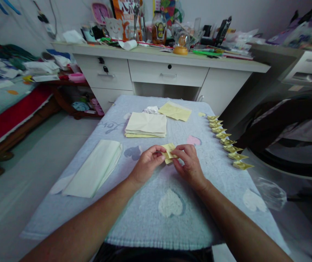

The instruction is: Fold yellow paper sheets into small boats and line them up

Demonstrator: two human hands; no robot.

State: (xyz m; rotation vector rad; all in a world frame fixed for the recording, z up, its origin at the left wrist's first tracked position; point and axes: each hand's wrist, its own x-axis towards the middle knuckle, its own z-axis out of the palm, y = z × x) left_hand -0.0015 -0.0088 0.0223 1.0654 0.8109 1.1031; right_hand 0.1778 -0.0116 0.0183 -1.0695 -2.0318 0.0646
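Closely, between both hands, a small yellow paper (169, 153) lay at the centre of the dial, twelve being straight ahead, part-folded and creased. The left hand (147, 162) had it at nine o'clock, thumb and forefinger drawn nearly together on its edge; the right hand (190, 163) gripped it at three, forefinger over the top and thumb below, the other fingers loosely curled. Holding opposite sides probably kept the small piece steady while its creases were worked.

Just beyond, at eleven, sat a paper stack (146, 123), squared up and within easy reach, likely as supply; a loose yellow sheet (176, 111) lay near twelve, and a crumpled white tissue (151, 110) between the two. Toward nine rested a folded white bundle (96, 169), seemingly set aside to leave working room. From two to three, folded boat shapes (230, 148) ran in a line along the edge of the cloth-covered table (134, 225), perhaps so finished pieces stayed apart and easy to count.

Farther off, at twelve, a glass jar (159, 29) on the desk (145, 54) held something amber behind its label. Left of it, a holder (134, 33) kept slim tools upright. The closed drawer (169, 72) hid its contents. At four, beyond the table's edge, hung a clear plastic bag (272, 193); whether anything was inside could not be told.
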